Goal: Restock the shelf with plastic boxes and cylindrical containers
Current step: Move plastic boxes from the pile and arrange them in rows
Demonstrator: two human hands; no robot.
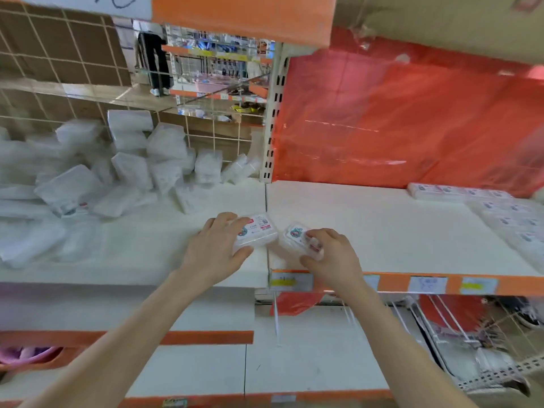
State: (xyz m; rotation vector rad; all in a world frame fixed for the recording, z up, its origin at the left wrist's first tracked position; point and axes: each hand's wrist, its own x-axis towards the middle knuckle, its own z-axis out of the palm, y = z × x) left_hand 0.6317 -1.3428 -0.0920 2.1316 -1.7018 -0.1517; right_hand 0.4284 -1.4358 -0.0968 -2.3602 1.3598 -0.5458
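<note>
Head view, boxes: two small clear plastic boxes, the left box (256, 231) and the right box (298, 237), are sitting close together at the frame's centre, over the seam between two shelf boards; I cannot tell whether they are resting or lifted.
Left hand: the left hand (212, 254) is gripping the left box, fingers curled over its top, thumb on the near side.
Right hand: the right hand (332, 257) is gripping the right box, fingers curled round it.
Shelf: the white shelf (382, 231) is carrying labelled rows (500, 213) at right.
Heap: wrapped boxes (88, 178) are piling up at middle left.
Risk: smooth plastic may be slipping; a box set near the front rail (412, 284) could be tipping off, or catching the seam and sitting crooked.
</note>
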